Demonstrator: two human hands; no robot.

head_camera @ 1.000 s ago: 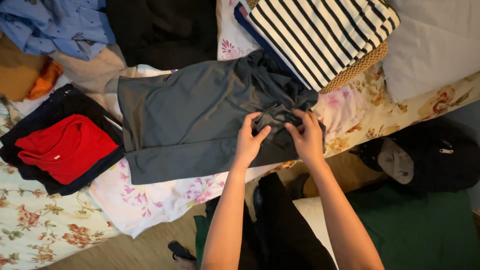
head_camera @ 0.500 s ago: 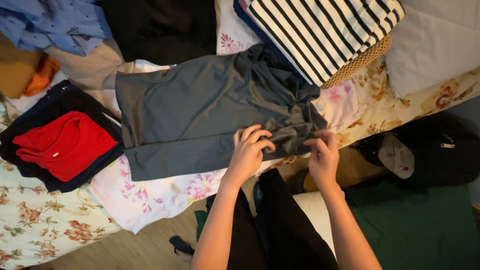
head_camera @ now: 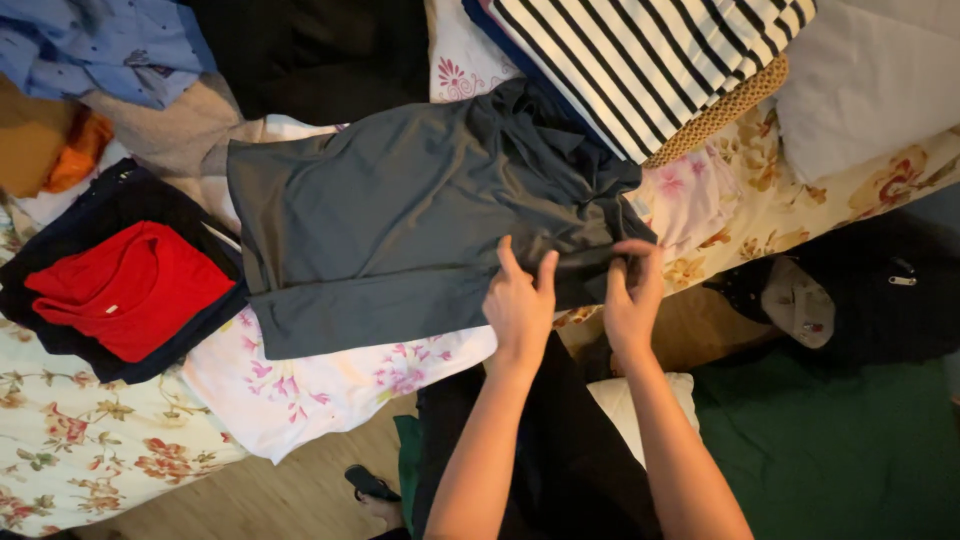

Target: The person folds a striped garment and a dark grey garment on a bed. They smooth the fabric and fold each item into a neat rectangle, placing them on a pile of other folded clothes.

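Two hands' fingers pinching grey shirt (head_camera: 400, 220), floral bedsheet (head_camera: 90, 450), wooden floor (head_camera: 300, 495)

We see a dark grey shirt (head_camera: 400, 220) spread flat across the flowered bedding, its plain cloth smooth over the wide left part, where the lower hem is turned up in a narrow folded band along the near edge. Toward the right the cloth bunches into creases and dark folds near the collar, and the upper right corner lies against a striped garment. The near right corner is gathered up off the bed, pinched into a small crumpled ridge at the edge nearest us, while the rest of the shirt lies slack and still
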